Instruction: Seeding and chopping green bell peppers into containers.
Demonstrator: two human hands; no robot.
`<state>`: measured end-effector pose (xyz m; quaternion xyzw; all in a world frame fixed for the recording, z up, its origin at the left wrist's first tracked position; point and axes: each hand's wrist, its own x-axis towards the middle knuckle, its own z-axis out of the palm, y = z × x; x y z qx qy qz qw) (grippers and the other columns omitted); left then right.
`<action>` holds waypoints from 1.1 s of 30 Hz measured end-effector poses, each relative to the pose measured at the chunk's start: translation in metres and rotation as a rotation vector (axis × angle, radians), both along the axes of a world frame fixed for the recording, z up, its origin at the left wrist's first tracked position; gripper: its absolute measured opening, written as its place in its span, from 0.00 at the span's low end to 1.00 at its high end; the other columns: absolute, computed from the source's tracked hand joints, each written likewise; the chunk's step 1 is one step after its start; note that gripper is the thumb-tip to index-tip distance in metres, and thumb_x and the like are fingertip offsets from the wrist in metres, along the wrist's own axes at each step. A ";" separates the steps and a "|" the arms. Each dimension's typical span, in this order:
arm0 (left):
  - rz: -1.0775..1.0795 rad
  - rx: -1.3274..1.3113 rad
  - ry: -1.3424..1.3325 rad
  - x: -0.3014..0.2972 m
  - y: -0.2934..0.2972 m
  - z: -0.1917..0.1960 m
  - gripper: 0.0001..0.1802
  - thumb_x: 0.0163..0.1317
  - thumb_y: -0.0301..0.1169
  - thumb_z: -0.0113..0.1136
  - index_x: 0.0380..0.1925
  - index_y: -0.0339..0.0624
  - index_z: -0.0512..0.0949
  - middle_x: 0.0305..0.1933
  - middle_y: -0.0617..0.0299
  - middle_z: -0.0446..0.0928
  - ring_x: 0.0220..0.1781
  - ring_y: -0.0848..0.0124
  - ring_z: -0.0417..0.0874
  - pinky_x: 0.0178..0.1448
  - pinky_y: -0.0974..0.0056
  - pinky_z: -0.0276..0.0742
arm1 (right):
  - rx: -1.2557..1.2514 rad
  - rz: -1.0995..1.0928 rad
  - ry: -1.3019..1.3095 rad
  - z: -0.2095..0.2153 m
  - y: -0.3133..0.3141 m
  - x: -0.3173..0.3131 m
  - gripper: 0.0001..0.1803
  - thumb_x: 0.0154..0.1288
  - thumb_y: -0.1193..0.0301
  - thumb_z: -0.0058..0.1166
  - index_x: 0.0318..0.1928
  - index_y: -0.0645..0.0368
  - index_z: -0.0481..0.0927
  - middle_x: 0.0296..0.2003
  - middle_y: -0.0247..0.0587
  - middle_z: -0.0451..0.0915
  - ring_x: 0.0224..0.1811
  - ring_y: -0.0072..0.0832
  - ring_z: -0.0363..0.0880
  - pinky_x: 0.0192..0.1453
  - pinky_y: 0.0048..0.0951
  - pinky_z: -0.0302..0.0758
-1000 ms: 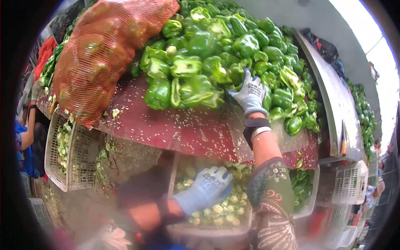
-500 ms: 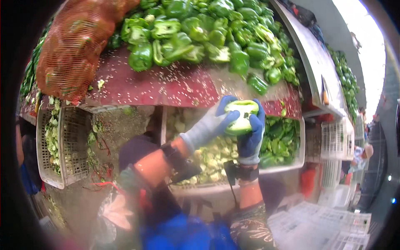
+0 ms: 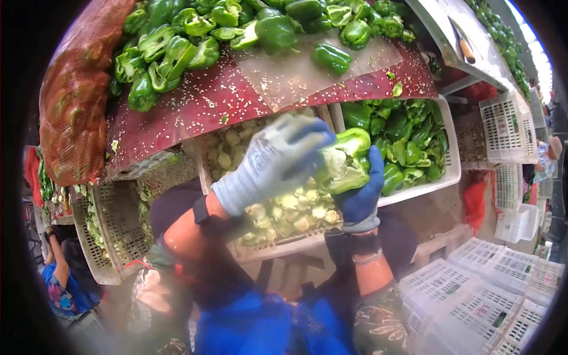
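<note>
Your gloved left hand (image 3: 273, 160) and right hand (image 3: 362, 195) — fingers closed around one green pepper (image 3: 345, 161) — held above the crate of pepper cores (image 3: 284, 210), below the bench (image 3: 177, 112).

red mesh sack (image 3: 74, 112), stacked white crates (image 3: 491, 296), knife (image 3: 461, 41) on steel counter (image 3: 441, 29)
</note>
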<state>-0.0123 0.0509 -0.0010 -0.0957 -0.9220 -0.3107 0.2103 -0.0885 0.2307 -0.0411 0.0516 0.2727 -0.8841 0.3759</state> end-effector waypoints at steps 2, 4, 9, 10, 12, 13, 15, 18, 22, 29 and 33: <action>-0.162 -0.170 -0.200 -0.002 0.013 -0.001 0.30 0.48 0.26 0.64 0.56 0.46 0.74 0.57 0.53 0.73 0.52 0.51 0.77 0.54 0.52 0.77 | 0.003 0.027 -0.068 0.005 -0.001 -0.002 0.25 0.76 0.54 0.35 0.56 0.61 0.74 0.51 0.44 0.78 0.52 0.32 0.78 0.60 0.35 0.74; -0.167 -0.188 -0.141 -0.004 0.020 -0.017 0.33 0.47 0.26 0.65 0.58 0.48 0.72 0.58 0.52 0.71 0.50 0.50 0.77 0.52 0.53 0.78 | 0.044 0.019 -0.030 0.004 -0.001 -0.005 0.25 0.76 0.55 0.35 0.56 0.62 0.74 0.49 0.44 0.79 0.51 0.32 0.79 0.58 0.34 0.74; -0.219 0.137 -0.357 0.000 0.016 -0.027 0.34 0.50 0.28 0.67 0.60 0.47 0.70 0.56 0.44 0.67 0.54 0.48 0.76 0.57 0.52 0.74 | 0.156 0.138 0.094 -0.012 0.006 -0.002 0.28 0.77 0.53 0.33 0.55 0.65 0.75 0.47 0.44 0.80 0.50 0.30 0.79 0.57 0.31 0.74; -0.227 0.176 -0.374 0.002 0.015 -0.030 0.34 0.50 0.29 0.68 0.60 0.48 0.70 0.56 0.43 0.67 0.53 0.48 0.76 0.57 0.52 0.74 | 0.102 0.252 0.131 -0.013 0.007 -0.002 0.29 0.77 0.52 0.33 0.55 0.67 0.75 0.47 0.44 0.80 0.49 0.29 0.79 0.57 0.31 0.74; -0.210 0.184 -0.342 0.008 0.018 -0.036 0.33 0.50 0.30 0.68 0.59 0.49 0.70 0.55 0.44 0.67 0.54 0.47 0.76 0.57 0.53 0.74 | 0.142 0.254 0.150 -0.020 0.004 0.005 0.31 0.76 0.50 0.34 0.60 0.66 0.72 0.48 0.44 0.80 0.49 0.30 0.79 0.56 0.31 0.74; -0.195 0.157 -0.394 0.012 0.018 -0.034 0.32 0.50 0.30 0.68 0.59 0.49 0.70 0.55 0.45 0.68 0.54 0.47 0.76 0.57 0.53 0.74 | 0.125 0.197 0.065 -0.017 -0.001 0.011 0.32 0.75 0.49 0.35 0.62 0.65 0.70 0.50 0.44 0.79 0.49 0.31 0.78 0.56 0.32 0.75; -0.218 0.053 -0.415 0.016 0.017 -0.030 0.32 0.51 0.30 0.66 0.58 0.46 0.68 0.54 0.47 0.69 0.51 0.47 0.77 0.52 0.53 0.76 | -0.007 0.207 -0.016 -0.021 -0.002 0.015 0.34 0.73 0.47 0.39 0.66 0.61 0.66 0.53 0.45 0.77 0.52 0.33 0.77 0.58 0.34 0.74; -0.258 0.023 -0.505 0.029 0.022 -0.034 0.31 0.51 0.28 0.63 0.58 0.42 0.67 0.47 0.49 0.73 0.42 0.49 0.80 0.44 0.54 0.78 | 0.052 0.346 0.108 -0.030 0.000 0.017 0.32 0.74 0.51 0.41 0.68 0.61 0.64 0.62 0.45 0.71 0.63 0.32 0.71 0.69 0.35 0.66; -0.250 0.046 -0.484 0.030 0.013 -0.042 0.25 0.55 0.28 0.60 0.55 0.44 0.69 0.42 0.50 0.75 0.40 0.51 0.81 0.43 0.53 0.78 | 0.209 0.380 0.093 -0.038 -0.005 0.018 0.32 0.73 0.52 0.43 0.67 0.62 0.65 0.63 0.46 0.71 0.65 0.33 0.70 0.70 0.35 0.65; 0.036 0.393 -0.100 0.028 0.011 -0.037 0.14 0.58 0.26 0.61 0.45 0.42 0.75 0.36 0.57 0.75 0.33 0.66 0.79 0.34 0.63 0.76 | -0.085 0.266 -0.178 -0.033 -0.019 0.019 0.29 0.70 0.48 0.42 0.57 0.59 0.75 0.51 0.46 0.80 0.51 0.35 0.80 0.58 0.38 0.76; 0.252 0.659 -0.303 0.042 -0.042 -0.012 0.16 0.63 0.35 0.61 0.47 0.38 0.76 0.35 0.57 0.75 0.29 0.67 0.77 0.35 0.63 0.75 | -0.112 0.225 -0.132 -0.018 -0.004 0.026 0.39 0.68 0.40 0.40 0.64 0.60 0.68 0.57 0.54 0.74 0.59 0.49 0.74 0.67 0.59 0.66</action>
